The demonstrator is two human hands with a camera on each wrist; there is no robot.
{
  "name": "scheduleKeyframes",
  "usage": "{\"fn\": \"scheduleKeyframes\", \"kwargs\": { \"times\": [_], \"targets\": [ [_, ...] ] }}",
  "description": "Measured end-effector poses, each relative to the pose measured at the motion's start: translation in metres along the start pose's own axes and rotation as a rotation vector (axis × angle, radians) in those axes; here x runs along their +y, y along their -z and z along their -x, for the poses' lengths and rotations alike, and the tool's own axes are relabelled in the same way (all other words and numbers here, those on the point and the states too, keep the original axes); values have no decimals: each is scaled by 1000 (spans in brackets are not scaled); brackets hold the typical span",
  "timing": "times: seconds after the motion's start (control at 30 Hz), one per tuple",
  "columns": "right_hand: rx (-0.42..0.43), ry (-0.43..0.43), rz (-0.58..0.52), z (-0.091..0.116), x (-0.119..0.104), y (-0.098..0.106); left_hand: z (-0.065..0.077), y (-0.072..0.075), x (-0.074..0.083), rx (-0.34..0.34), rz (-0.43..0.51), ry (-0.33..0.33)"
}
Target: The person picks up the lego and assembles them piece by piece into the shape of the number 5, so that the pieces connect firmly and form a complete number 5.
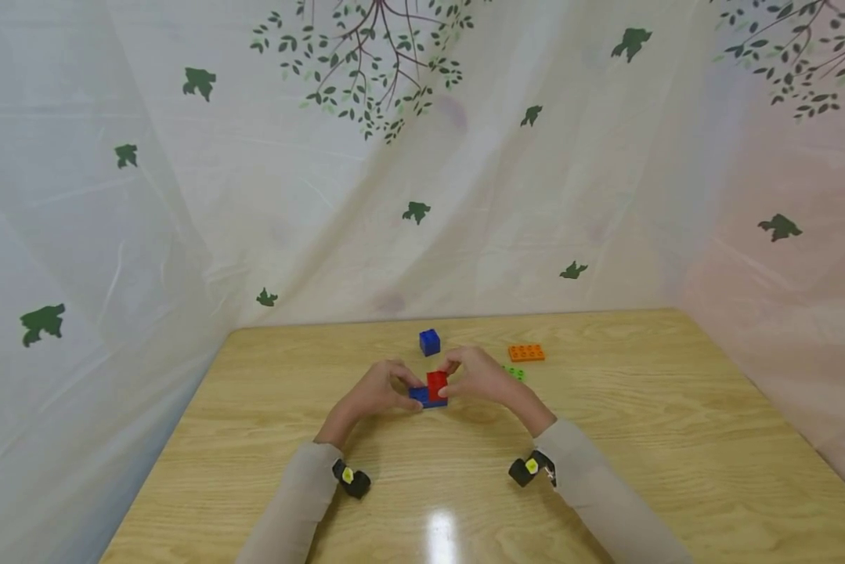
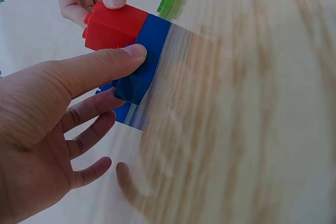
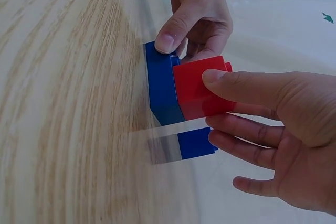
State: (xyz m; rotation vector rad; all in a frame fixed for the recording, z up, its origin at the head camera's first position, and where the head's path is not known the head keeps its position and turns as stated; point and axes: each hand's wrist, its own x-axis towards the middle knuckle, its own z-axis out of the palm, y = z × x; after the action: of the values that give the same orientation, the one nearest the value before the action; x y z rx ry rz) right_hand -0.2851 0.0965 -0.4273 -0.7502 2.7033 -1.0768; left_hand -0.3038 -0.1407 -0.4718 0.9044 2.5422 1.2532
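A red toy brick (image 3: 197,87) sits on one end of a longer blue brick (image 3: 161,85), low over the table. My left hand (image 2: 58,108) pinches the blue brick at its other end, thumb on its near side. From the right, my right hand (image 3: 273,114) grips the red brick between thumb and fingers. In the head view the right hand (image 1: 477,374) partly covers the red brick (image 1: 435,384), and the left hand (image 1: 381,389) is beside the blue brick's left end.
Behind the hands stands a second blue brick (image 1: 430,342). An orange flat brick (image 1: 526,353) lies at the back right. Nearer, a green brick (image 1: 514,373) is partly hidden by the right hand. A printed curtain (image 1: 464,258) hangs behind the wooden table (image 1: 309,352).
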Motion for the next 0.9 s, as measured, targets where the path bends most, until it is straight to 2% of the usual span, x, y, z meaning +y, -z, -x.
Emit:
{"fn": "scheduleKeyframes", "kwargs": {
  "times": [0.33,0.5,0.9],
  "targets": [
    [-50,24,31,4,6,16,2,0,0,8,5,3],
    [-13,31,15,7,17,32,2,-1,0,4,28,6],
    [96,-36,9,17,47,74,3,0,-1,4,37,6]
  ]
}}
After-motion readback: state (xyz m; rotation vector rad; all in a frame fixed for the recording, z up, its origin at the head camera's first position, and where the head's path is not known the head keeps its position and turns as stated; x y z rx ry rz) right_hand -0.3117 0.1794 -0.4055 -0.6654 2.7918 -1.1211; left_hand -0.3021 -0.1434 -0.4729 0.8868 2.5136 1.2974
